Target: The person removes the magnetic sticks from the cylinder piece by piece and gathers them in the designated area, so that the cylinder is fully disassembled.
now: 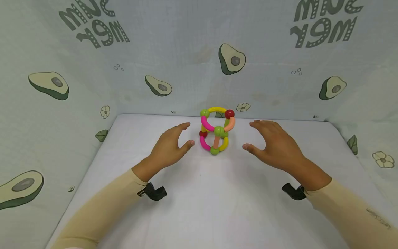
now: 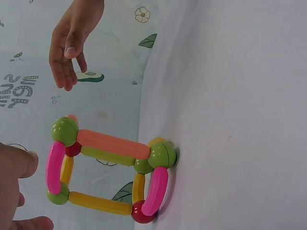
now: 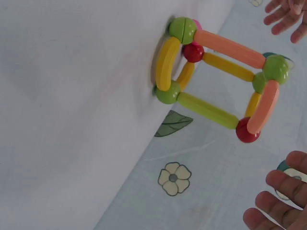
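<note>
A toy frame of coloured rods and balls (image 1: 219, 131) stands upright on the white table, towards its far edge. Curved pink, yellow and orange rods form its top and bottom rings, with straight rods (image 2: 113, 143) as uprights and green and red balls at the joints. To its left, my left hand (image 1: 168, 147) hovers with relaxed, parted fingers, touching nothing. On the other side my right hand (image 1: 276, 147) is held the same way, apart from the toy. In the right wrist view, the right hand's spread fingers (image 3: 283, 189) show below the toy.
A white cloth covers the table (image 1: 199, 200). Behind and beside it hangs a pale curtain (image 1: 192, 45) printed with avocados, flowers and lettering. A small black camera mount (image 1: 155, 192) sits at the left wrist, and another black mount (image 1: 293, 192) at the right.
</note>
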Motion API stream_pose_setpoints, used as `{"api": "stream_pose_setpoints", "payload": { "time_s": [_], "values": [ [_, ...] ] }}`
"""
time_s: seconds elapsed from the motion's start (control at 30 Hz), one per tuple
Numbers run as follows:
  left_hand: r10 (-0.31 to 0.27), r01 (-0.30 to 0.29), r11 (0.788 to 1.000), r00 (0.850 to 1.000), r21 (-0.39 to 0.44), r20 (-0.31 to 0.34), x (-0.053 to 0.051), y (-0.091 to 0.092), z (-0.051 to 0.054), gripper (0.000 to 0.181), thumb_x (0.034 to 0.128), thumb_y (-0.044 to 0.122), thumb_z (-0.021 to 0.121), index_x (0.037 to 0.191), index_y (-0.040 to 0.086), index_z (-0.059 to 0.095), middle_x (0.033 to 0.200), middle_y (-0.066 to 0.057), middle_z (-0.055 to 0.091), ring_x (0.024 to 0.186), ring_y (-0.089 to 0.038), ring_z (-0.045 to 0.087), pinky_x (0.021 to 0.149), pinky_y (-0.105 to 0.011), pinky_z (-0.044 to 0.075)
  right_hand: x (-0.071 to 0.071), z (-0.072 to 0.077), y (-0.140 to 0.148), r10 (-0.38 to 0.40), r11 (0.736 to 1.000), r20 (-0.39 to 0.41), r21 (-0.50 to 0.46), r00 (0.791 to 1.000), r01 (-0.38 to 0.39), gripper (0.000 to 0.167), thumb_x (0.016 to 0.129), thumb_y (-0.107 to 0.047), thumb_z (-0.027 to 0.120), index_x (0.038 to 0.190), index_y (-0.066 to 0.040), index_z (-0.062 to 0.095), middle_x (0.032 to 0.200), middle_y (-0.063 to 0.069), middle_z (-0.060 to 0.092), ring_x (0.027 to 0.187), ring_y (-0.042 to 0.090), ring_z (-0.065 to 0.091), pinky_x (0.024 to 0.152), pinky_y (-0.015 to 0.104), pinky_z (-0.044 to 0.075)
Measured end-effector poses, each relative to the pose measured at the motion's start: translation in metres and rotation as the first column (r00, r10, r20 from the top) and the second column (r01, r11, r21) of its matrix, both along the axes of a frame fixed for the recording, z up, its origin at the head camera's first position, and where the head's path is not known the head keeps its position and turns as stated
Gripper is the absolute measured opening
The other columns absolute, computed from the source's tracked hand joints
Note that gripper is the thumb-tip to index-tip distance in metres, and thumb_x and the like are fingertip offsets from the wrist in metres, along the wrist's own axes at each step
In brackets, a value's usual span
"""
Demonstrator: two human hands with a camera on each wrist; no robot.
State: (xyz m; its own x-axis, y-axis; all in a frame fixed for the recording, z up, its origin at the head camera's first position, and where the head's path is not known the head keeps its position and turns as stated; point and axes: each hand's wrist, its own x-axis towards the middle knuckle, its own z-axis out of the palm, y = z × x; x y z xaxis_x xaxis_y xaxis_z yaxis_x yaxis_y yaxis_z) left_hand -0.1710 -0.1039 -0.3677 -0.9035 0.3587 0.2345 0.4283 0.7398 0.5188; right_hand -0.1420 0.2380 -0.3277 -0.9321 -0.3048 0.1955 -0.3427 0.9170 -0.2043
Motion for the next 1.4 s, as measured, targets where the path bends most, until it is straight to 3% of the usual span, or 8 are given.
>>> {"api": "stream_pose_setpoints", "payload": {
  "time_s": [0.2,0.43,0.83,1.17,1.4],
  "values": [
    [-0.038,0.035,0.991,0.999,0.131,0.015,-0.004,0.011,-0.009,0.059,0.0988,0.026,0.071,0.151,0.012,0.049,0.138,-0.01,0.062,0.128,-0.026,0.057,0.104,-0.049,0.047,-0.01,-0.007,-0.012,0.082,0.995,-0.054,-0.058,0.995,-0.085,0.071,0.089,-0.038,0.082,0.145,-0.004,0.054,0.146,0.017,0.054,0.138,0.038,0.041,0.11,0.06,0.037],
    [-0.052,0.042,0.968,0.998,0.245,0.032,-0.009,0.029,-0.015,0.054,0.0993,0.02,0.07,0.149,0.013,0.05,0.133,-0.008,0.066,0.121,-0.024,0.061,0.101,-0.048,0.049,-0.023,-0.017,-0.027,0.143,0.986,-0.099,-0.075,0.985,-0.151,0.069,0.088,-0.032,0.084,0.144,-0.004,0.056,0.145,0.014,0.056,0.138,0.035,0.042,0.111,0.057,0.038],
    [-0.083,0.05,0.925,0.994,0.377,0.072,-0.017,0.05,-0.022,0.053,0.1016,0.02,0.067,0.149,0.012,0.046,0.127,-0.008,0.07,0.112,-0.019,0.064,0.097,-0.044,0.05,-0.034,-0.025,-0.051,0.186,0.972,-0.152,-0.113,0.971,-0.204,0.061,0.087,-0.029,0.084,0.139,-0.006,0.061,0.139,0.012,0.061,0.138,0.033,0.044,0.113,0.055,0.035],
    [-0.103,0.024,0.861,0.986,0.509,0.128,-0.021,0.062,-0.027,0.053,0.1017,0.018,0.067,0.15,0.012,0.045,0.123,-0.01,0.071,0.109,-0.023,0.066,0.089,-0.036,0.056,-0.04,-0.029,-0.063,0.226,0.956,-0.213,-0.139,0.95,-0.259,0.053,0.085,-0.02,0.087,0.131,-0.006,0.066,0.125,0.009,0.069,0.132,0.032,0.048,0.11,0.054,0.038],
    [-0.112,-0.003,0.796,0.982,0.605,0.152,-0.025,0.071,-0.028,0.049,0.101,0.011,0.066,0.147,0.009,0.049,0.11,-0.01,0.073,0.1,-0.021,0.066,0.079,-0.03,0.057,-0.045,-0.033,-0.067,0.232,0.948,-0.248,-0.159,0.941,-0.276,0.047,0.081,-0.019,0.09,0.122,-0.006,0.071,0.109,0.007,0.073,0.122,0.032,0.053,0.106,0.052,0.04]
  ]
}}
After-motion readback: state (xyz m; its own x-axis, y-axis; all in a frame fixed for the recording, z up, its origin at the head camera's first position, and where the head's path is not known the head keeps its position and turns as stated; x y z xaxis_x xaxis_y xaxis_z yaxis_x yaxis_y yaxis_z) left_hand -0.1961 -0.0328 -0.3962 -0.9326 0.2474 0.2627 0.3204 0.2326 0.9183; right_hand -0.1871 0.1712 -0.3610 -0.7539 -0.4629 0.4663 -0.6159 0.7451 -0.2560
